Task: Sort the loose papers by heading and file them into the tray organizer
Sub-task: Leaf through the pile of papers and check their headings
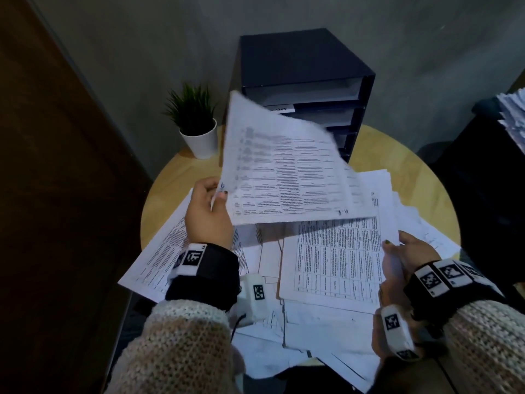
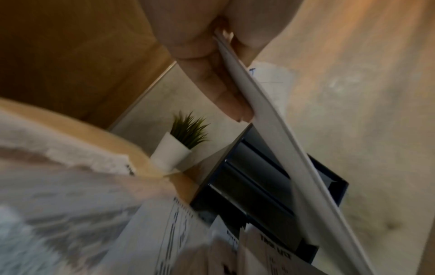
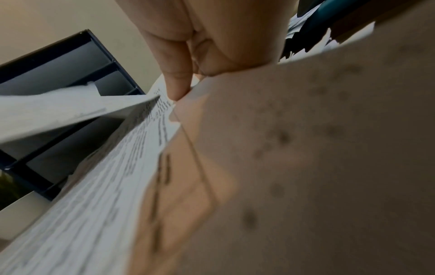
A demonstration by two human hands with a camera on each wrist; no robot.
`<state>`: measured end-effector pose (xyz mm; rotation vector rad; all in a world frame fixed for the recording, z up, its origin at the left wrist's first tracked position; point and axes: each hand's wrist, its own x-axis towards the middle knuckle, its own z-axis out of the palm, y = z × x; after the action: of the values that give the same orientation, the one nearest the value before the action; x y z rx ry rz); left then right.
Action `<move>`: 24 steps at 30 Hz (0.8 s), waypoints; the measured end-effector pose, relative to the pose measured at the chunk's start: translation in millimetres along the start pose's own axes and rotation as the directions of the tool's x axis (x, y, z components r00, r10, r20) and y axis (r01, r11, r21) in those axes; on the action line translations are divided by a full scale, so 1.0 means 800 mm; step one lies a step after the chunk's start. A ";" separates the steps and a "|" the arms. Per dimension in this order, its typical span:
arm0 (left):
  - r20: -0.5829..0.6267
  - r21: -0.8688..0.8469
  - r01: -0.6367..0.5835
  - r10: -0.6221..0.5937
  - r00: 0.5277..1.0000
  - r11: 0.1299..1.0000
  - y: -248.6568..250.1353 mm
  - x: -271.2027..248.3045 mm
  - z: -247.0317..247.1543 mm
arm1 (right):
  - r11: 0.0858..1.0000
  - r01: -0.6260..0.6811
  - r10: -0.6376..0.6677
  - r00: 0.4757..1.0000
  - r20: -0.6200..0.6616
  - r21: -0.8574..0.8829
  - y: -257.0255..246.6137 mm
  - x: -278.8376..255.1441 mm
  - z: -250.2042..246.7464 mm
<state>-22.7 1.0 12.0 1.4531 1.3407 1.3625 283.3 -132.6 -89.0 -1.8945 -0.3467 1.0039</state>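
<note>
My left hand (image 1: 211,199) pinches the left edge of a raised sheaf of printed sheets (image 1: 284,169), tilted up in front of the tray organizer (image 1: 301,69). In the left wrist view my fingers (image 2: 212,74) clamp the sheaf's edge (image 2: 270,119). My right hand (image 1: 397,251) pinches the right edge of a printed table sheet (image 1: 338,257) lying on the pile of loose papers (image 1: 369,191). The right wrist view shows a finger (image 3: 174,74) on that sheet's edge (image 3: 117,186). The dark organizer has several slots; one holds a labelled paper (image 1: 279,108).
A small potted plant (image 1: 196,120) stands left of the organizer on the round wooden table (image 1: 397,155). More papers are stacked on dark furniture at the right (image 1: 511,115). A wooden door (image 1: 51,166) is on the left.
</note>
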 end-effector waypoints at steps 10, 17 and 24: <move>0.154 -0.107 -0.175 0.191 0.970 0.979 0.036 0.046 -0.039 | 0.993 -0.077 0.079 0.997 -0.021 0.087 -0.007 -0.011 -0.006; 0.444 0.213 -0.178 0.067 0.893 0.961 0.043 0.064 -0.046 | 0.978 -0.023 0.006 0.996 0.084 0.209 -0.017 -0.031 -0.003; 0.258 0.345 0.021 -0.116 0.959 0.938 0.003 0.047 -0.004 | 0.999 0.027 -0.025 0.998 0.065 -0.031 -0.016 -0.026 0.003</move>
<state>-29.4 36.4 23.2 1.7308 1.4746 0.8696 270.7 -137.0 -68.5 -1.8846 -0.4260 1.0493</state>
